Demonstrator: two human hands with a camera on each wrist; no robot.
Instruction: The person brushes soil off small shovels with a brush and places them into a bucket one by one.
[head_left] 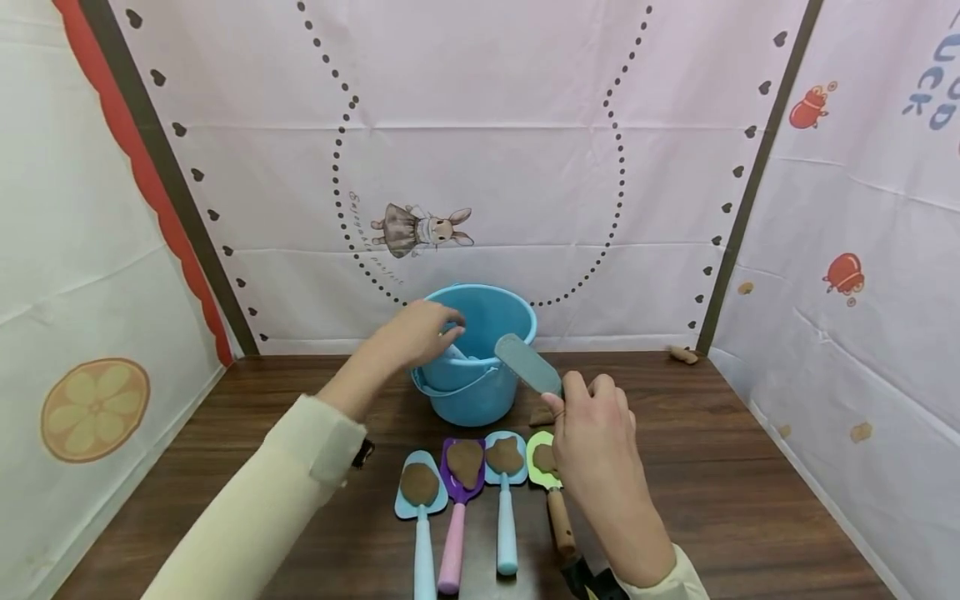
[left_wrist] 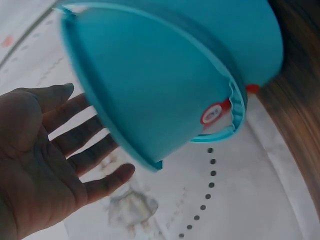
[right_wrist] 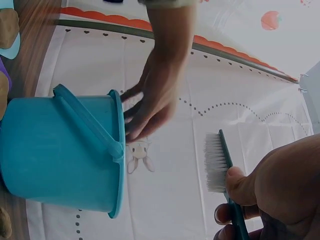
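A blue bucket (head_left: 468,408) with a handle stands on the table against the back wall. My left hand (head_left: 423,333) is at the bucket's rim, its fingers loosely spread; in the left wrist view its palm (left_wrist: 37,155) shows nothing held. Something pale blue (head_left: 456,353) shows just inside the rim, its kind unclear. My right hand (head_left: 600,458) grips a brush (right_wrist: 217,162) with a green handle and white bristles. In the head view the brush's flat back (head_left: 527,364) faces up, beside the bucket's right side.
In front of the bucket lie several spatulas bearing brown lumps: a light blue one (head_left: 423,546), a purple-and-pink one (head_left: 453,546), another light blue one (head_left: 507,533) and a green one (head_left: 558,521) with a wooden handle. Brown pieces (head_left: 542,416) lie behind them and at the far right (head_left: 682,355).
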